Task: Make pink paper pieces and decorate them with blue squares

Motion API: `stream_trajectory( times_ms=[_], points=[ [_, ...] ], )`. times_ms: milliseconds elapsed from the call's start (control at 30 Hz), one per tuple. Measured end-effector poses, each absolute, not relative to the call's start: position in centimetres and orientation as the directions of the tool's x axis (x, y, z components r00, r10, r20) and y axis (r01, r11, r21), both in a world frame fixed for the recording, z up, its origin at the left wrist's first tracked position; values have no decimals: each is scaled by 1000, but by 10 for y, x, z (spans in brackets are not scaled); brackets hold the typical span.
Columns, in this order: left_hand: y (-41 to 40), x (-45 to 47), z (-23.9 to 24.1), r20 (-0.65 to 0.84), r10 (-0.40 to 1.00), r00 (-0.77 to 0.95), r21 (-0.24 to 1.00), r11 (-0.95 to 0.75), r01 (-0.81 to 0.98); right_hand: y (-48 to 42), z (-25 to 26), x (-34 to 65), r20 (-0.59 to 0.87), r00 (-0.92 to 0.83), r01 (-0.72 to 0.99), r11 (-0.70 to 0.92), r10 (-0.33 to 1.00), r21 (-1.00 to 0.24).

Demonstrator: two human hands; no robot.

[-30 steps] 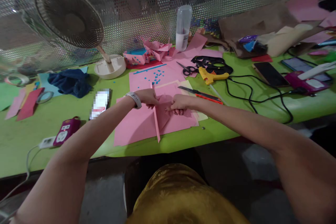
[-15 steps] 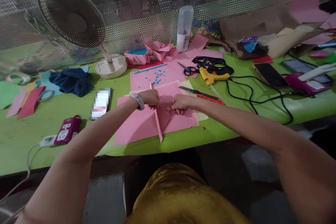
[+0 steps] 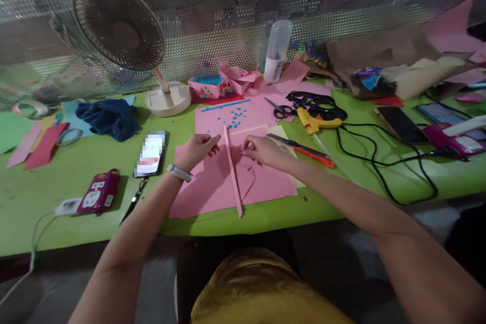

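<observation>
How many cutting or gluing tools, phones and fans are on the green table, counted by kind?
Scissors: 1
Utility knife: 1
Glue gun: 1
Phones: 3, one blurred-screen phone, one dark phone, one lit phone
Fan: 1
Total: 7

Bare green table (image 3: 94,182) leftward; cutter (image 3: 304,146) and cables (image 3: 383,162) rightward.
</observation>
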State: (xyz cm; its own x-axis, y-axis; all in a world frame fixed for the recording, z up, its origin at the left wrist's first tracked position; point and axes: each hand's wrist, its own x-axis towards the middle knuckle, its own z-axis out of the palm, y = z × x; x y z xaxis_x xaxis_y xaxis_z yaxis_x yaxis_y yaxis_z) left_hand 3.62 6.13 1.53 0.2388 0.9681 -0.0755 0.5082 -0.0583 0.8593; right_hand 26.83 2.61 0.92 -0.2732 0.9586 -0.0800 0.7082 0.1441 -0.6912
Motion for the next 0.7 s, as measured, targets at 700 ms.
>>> stream_trajectory(
  times_ms=[700],
  points=[
    [24, 57, 0, -132, 881, 455, 984, 171, -45, 18, 3, 254, 11, -180, 229, 53, 984, -972]
  ],
)
